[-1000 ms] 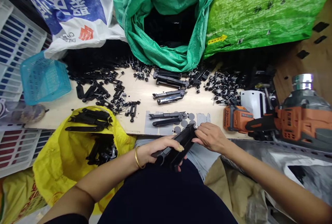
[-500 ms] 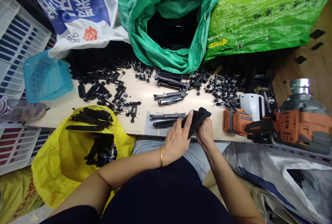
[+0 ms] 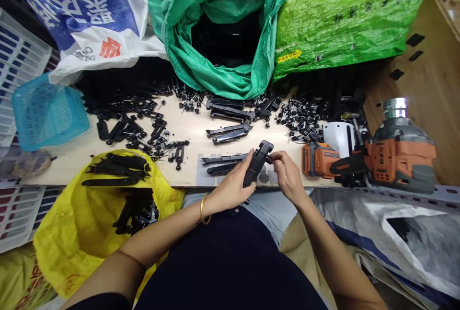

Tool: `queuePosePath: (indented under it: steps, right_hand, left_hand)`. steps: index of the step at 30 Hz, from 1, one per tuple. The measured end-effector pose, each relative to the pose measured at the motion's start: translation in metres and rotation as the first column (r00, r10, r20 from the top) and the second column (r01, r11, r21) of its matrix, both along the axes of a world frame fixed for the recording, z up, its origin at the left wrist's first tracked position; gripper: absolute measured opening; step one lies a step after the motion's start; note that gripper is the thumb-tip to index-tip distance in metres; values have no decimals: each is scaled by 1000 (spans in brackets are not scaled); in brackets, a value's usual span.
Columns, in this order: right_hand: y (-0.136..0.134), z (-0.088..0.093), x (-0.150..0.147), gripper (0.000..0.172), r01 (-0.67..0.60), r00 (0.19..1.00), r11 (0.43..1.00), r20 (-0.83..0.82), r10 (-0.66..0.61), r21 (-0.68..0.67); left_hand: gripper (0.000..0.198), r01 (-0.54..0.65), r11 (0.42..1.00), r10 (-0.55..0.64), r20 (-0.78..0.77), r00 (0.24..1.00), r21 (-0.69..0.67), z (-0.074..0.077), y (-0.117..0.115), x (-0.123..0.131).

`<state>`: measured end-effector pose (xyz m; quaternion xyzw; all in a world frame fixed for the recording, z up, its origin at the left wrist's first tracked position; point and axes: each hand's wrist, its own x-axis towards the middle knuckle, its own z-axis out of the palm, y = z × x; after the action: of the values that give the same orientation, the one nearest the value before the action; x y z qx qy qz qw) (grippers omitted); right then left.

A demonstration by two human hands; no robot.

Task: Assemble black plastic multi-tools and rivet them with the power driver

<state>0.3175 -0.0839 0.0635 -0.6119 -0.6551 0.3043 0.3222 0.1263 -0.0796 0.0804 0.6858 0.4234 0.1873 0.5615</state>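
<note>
My left hand (image 3: 230, 189) grips the lower end of a long black plastic part (image 3: 256, 165), held upright over the front edge of the wooden bench (image 3: 194, 132). My right hand (image 3: 286, 176) pinches the part's top end with its fingertips. Just behind the hands, two slim black parts (image 3: 223, 164) lie on a grey sheet with round pads (image 3: 264, 176). A gold bangle is on my left wrist.
An orange cordless driver (image 3: 362, 159) lies on the bench at right. Black screws (image 3: 302, 118) and loose black parts (image 3: 143, 128) litter the bench. A yellow bag (image 3: 72, 219) of black parts hangs at front left; an open green sack (image 3: 219, 37) stands behind, a blue basket (image 3: 45, 111) at left.
The black part has been raised from my lap to the bench edge and turned more upright. My right hand moved from its side to its top end.
</note>
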Motion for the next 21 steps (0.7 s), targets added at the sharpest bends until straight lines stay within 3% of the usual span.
queuePosePath:
  steps: [3,6,7,9,11,12,14,16,17,19,21]
  right_hand:
    - [2,-4,8,33,-220,910,956,394,129,194]
    - [5,-11,8,36,-306,872,919,460,167,248]
    - [6,-13,5,38,-269,908,933,387,162,240]
    - [8,-15,-6,42,-82,995,990,72,74,117]
    - [10,-14,-19,46,70,967,991,-235,-95,-111]
    - [12,-13,-24,47,79,922,967,-351,-163,-242]
    - [15,-11,-32,47,-27,822,882,-513,-248,-470]
    - [18,-9,-32,48,-162,742,772,-592,-315,-614]
    - [18,-9,-31,49,-173,736,744,-587,-338,-645]
    - [16,-10,-25,49,-65,833,814,-480,-275,-578]
    - [13,-11,-17,45,47,961,947,-245,-129,-318]
  left_hand:
    - [83,-7,982,21,72,997,-189,7,0,-1]
    - [82,-21,948,62,120,991,-318,12,-9,3]
    - [83,-44,957,78,107,991,-287,12,-12,6]
    - [84,-113,985,113,-7,994,-127,10,-19,12]
    - [84,-130,987,146,-203,968,89,4,-21,15]
    - [84,-110,979,157,-297,942,171,1,-20,15]
    - [84,-44,972,135,-394,909,231,-7,-13,11]
    - [85,1,982,63,-329,942,189,-12,-4,4]
    - [86,11,988,29,-258,966,152,-14,1,0]
    - [86,19,995,-9,-107,994,94,-16,8,-5]
    - [85,6,999,-5,-18,1000,53,-14,12,-7]
